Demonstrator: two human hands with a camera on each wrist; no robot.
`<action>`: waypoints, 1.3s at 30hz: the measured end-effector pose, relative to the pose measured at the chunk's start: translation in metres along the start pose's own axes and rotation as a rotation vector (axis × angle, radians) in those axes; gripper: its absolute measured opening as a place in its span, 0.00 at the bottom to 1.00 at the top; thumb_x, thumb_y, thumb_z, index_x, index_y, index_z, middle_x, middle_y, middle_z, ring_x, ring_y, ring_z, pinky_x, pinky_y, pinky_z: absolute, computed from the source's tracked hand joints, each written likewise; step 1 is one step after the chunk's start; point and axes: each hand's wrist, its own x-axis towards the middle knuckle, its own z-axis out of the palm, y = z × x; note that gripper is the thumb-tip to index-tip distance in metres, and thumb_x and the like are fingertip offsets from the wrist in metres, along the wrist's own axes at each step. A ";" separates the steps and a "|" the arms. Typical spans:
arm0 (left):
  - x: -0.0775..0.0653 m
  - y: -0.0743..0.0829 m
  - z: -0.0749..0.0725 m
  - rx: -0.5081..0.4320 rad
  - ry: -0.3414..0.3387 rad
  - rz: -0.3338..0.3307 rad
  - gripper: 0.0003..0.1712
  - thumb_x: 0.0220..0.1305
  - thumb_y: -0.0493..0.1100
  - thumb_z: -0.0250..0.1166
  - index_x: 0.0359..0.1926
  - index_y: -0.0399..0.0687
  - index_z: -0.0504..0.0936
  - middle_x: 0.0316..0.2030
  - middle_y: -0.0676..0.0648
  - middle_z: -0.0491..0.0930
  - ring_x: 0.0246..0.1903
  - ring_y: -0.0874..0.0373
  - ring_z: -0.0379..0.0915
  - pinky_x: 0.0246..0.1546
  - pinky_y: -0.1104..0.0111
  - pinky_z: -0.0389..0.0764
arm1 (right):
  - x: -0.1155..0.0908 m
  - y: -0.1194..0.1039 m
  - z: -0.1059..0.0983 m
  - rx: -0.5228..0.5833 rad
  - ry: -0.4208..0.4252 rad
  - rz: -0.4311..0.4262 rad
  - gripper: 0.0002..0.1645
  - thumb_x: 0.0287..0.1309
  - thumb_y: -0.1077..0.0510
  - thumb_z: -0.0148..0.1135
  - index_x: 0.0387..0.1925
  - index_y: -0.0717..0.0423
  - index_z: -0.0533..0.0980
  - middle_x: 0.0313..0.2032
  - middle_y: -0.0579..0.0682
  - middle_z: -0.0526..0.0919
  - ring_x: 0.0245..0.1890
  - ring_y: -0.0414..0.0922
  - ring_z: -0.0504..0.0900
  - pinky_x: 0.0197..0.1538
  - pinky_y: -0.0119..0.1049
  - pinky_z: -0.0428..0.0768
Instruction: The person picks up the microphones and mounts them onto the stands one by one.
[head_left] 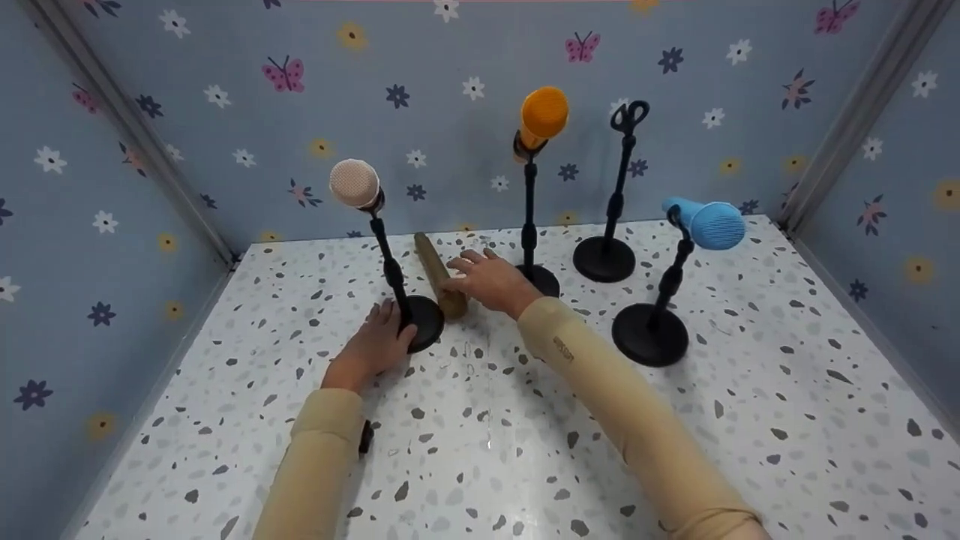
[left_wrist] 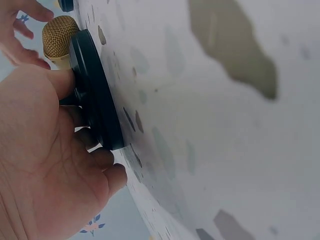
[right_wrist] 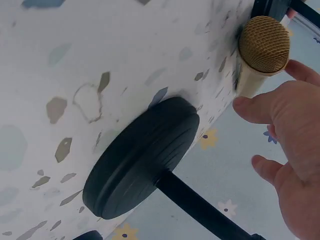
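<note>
My left hand (head_left: pixel 373 346) grips the round black base of a microphone stand (head_left: pixel 426 324) at the left. The thumb and fingers curl about the base's edge in the left wrist view. A pale pink microphone (head_left: pixel 355 183) sits in this stand's clip. Just right of the base, a gold microphone (head_left: pixel 433 271) lies on the table, its mesh head (right_wrist: pixel 264 45) toward me. Over it reaches my right hand (head_left: pixel 491 281), fingers spread and relaxed. In the right wrist view the thumb is close beside the microphone's body; whether they touch, I cannot tell.
Behind my right hand stands an orange microphone (head_left: pixel 544 114) on a black stand. Farther right are a stand with a bare clip (head_left: pixel 628 118) and a blue microphone (head_left: pixel 718 225) on its stand. Flower-patterned walls (head_left: pixel 480 150) border the speckled white table (head_left: pixel 480 450).
</note>
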 end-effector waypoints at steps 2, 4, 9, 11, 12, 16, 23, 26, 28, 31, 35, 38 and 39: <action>0.000 -0.001 0.000 0.002 0.005 0.002 0.41 0.83 0.56 0.37 0.78 0.28 0.38 0.78 0.29 0.37 0.76 0.32 0.30 0.74 0.43 0.46 | 0.001 0.000 0.002 -0.005 -0.027 0.003 0.38 0.72 0.66 0.58 0.74 0.29 0.65 0.72 0.45 0.66 0.74 0.50 0.60 0.71 0.54 0.64; 0.001 -0.001 0.000 0.005 0.008 0.005 0.41 0.83 0.56 0.37 0.78 0.29 0.39 0.78 0.29 0.37 0.76 0.32 0.31 0.74 0.43 0.46 | 0.001 0.000 0.005 0.004 -0.027 -0.001 0.38 0.72 0.66 0.57 0.74 0.30 0.65 0.70 0.45 0.69 0.72 0.50 0.63 0.72 0.55 0.63; 0.001 -0.001 -0.001 0.007 0.001 0.000 0.41 0.83 0.56 0.38 0.78 0.30 0.39 0.78 0.29 0.37 0.77 0.33 0.30 0.74 0.43 0.46 | 0.003 -0.001 0.011 0.035 0.013 -0.034 0.31 0.70 0.66 0.58 0.67 0.36 0.69 0.62 0.46 0.75 0.61 0.49 0.71 0.68 0.51 0.70; 0.001 0.000 -0.001 0.006 -0.005 -0.005 0.41 0.83 0.56 0.37 0.78 0.30 0.39 0.78 0.30 0.37 0.77 0.33 0.30 0.74 0.43 0.46 | 0.003 -0.001 0.012 0.052 0.003 -0.043 0.31 0.69 0.65 0.60 0.67 0.35 0.70 0.65 0.48 0.72 0.63 0.51 0.70 0.69 0.52 0.68; 0.001 0.000 -0.001 0.005 -0.008 -0.009 0.41 0.83 0.57 0.37 0.78 0.30 0.39 0.78 0.30 0.36 0.77 0.33 0.29 0.74 0.43 0.46 | 0.003 -0.001 0.013 0.061 -0.005 -0.045 0.33 0.68 0.65 0.61 0.68 0.34 0.70 0.66 0.48 0.70 0.64 0.51 0.69 0.70 0.52 0.67; 0.001 0.002 -0.001 -0.006 -0.013 -0.012 0.41 0.82 0.57 0.37 0.78 0.31 0.38 0.78 0.30 0.36 0.77 0.34 0.29 0.74 0.43 0.46 | 0.000 0.000 0.014 0.102 -0.029 -0.034 0.35 0.68 0.62 0.62 0.70 0.28 0.70 0.70 0.49 0.65 0.69 0.53 0.65 0.72 0.55 0.62; 0.000 0.002 -0.003 0.002 -0.006 0.000 0.41 0.83 0.55 0.37 0.78 0.28 0.38 0.78 0.29 0.36 0.76 0.32 0.30 0.73 0.43 0.47 | -0.010 0.001 0.018 0.121 -0.003 -0.091 0.29 0.68 0.65 0.60 0.64 0.33 0.72 0.74 0.50 0.61 0.75 0.57 0.56 0.69 0.61 0.65; -0.001 0.003 -0.004 0.006 0.001 0.004 0.41 0.83 0.55 0.38 0.77 0.27 0.40 0.78 0.28 0.37 0.76 0.31 0.31 0.73 0.43 0.47 | -0.016 0.002 0.021 0.118 0.068 -0.133 0.25 0.68 0.64 0.61 0.61 0.38 0.74 0.72 0.48 0.66 0.75 0.55 0.59 0.66 0.62 0.69; -0.002 0.003 -0.005 0.010 0.005 0.003 0.40 0.83 0.54 0.38 0.77 0.26 0.40 0.78 0.28 0.37 0.76 0.31 0.31 0.73 0.42 0.47 | -0.021 0.004 0.022 0.117 0.127 -0.161 0.24 0.66 0.64 0.64 0.60 0.39 0.75 0.69 0.47 0.71 0.73 0.54 0.62 0.64 0.61 0.72; -0.002 0.004 -0.006 0.009 0.004 -0.009 0.40 0.83 0.54 0.38 0.77 0.27 0.41 0.78 0.29 0.37 0.76 0.31 0.31 0.73 0.42 0.46 | -0.028 0.005 0.024 0.102 0.204 -0.201 0.26 0.64 0.64 0.66 0.61 0.42 0.75 0.64 0.47 0.76 0.70 0.53 0.67 0.62 0.58 0.75; 0.000 0.004 -0.004 0.018 -0.007 -0.016 0.40 0.83 0.55 0.37 0.77 0.27 0.40 0.78 0.28 0.37 0.76 0.31 0.31 0.73 0.41 0.45 | -0.040 0.006 0.021 0.097 0.295 -0.244 0.24 0.69 0.65 0.61 0.62 0.45 0.76 0.61 0.49 0.78 0.67 0.52 0.72 0.61 0.53 0.77; 0.002 0.004 -0.002 0.026 0.000 -0.015 0.41 0.82 0.55 0.37 0.77 0.27 0.40 0.78 0.28 0.38 0.76 0.31 0.32 0.73 0.40 0.45 | -0.052 0.004 0.015 0.136 0.367 -0.261 0.21 0.71 0.63 0.60 0.61 0.47 0.76 0.59 0.51 0.78 0.63 0.53 0.75 0.61 0.49 0.78; 0.003 0.004 -0.001 0.028 0.004 -0.014 0.41 0.82 0.56 0.37 0.77 0.27 0.40 0.78 0.28 0.38 0.76 0.31 0.32 0.73 0.40 0.45 | -0.056 0.003 0.013 0.157 0.389 -0.266 0.20 0.71 0.63 0.61 0.61 0.47 0.75 0.59 0.52 0.79 0.62 0.53 0.76 0.61 0.48 0.78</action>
